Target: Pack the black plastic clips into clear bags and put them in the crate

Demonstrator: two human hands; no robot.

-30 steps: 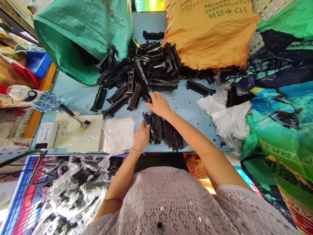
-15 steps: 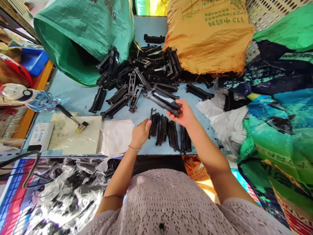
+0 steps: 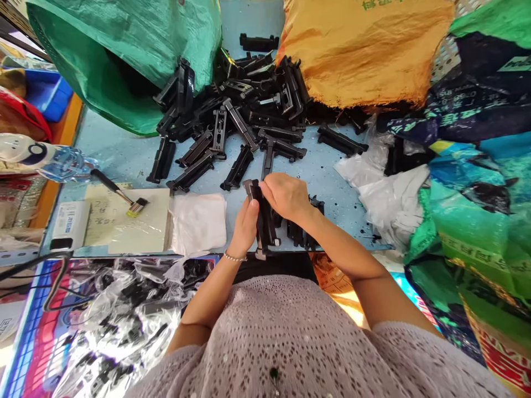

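My left hand (image 3: 245, 224), with a beaded bracelet at its wrist, grips a long black plastic part (image 3: 262, 218) near the table's front edge. My right hand (image 3: 287, 196) is closed at that part's upper right side, its fingers curled and mostly hidden; what it pinches cannot be made out. Another black part (image 3: 268, 157) lies just beyond my right hand. Several more black parts (image 3: 311, 221) stand in a row to the right, partly behind my right wrist. A large pile of similar black parts (image 3: 249, 105) spreads across the middle of the table.
A green sack (image 3: 182, 33) lies open at the back left, an orange sack (image 3: 360, 55) at the back right. On the left are a brush (image 3: 135, 205), a cardboard sheet (image 3: 141, 226), a white cloth (image 3: 199, 221) and a bottle (image 3: 50, 157). Plastic bags (image 3: 394, 193) lie right.
My right hand has moved left and down, close to my left hand. The long part it held aloft is no longer there. A black part now stands lengthwise in my left hand. The view has shifted slightly.
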